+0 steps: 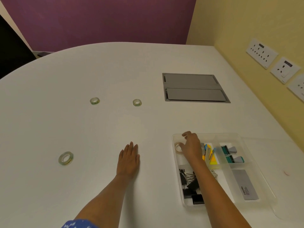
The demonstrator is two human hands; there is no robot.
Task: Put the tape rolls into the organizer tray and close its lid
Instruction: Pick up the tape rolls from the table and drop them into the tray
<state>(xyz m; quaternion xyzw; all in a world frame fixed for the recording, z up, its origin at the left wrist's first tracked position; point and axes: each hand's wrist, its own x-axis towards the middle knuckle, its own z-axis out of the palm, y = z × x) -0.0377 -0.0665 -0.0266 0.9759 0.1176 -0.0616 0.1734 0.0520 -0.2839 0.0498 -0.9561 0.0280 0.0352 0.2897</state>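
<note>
White table point(115, 76), rounded at the far edge, set against purple and yellow walls; grey hatch point(195, 87) let into the top, wall sockets point(261, 53) at right.

Organizer tray point(246, 142): clear plastic, near right of table, several compartments. Holds black binder clips point(189, 186), coloured paper clips and sticky tabs point(209, 153), teal-and-grey items point(230, 153), grey card point(245, 185). Clear lid point(279, 186) appears to lie open along the tray's right side; edges faint.

Tape rolls: one roll point(178, 146) in the tray's far-left compartment, under the right hand point(191, 146). Fingers curled loosely around it; whether they grip it or have let go, cannot tell. Three rolls on the table: near left point(66, 158), far left point(95, 101), far centre point(137, 102), all lying flat, well apart.

Left hand point(129, 157) flat on the table, fingers extended, holding nothing.

Judgement: rolls look light, stiff and smooth-sided, likely to slide if nudged. Best hold is a pinch across the outer rim, or a finger hooked through the core. Three rolls and the lid remain.
</note>
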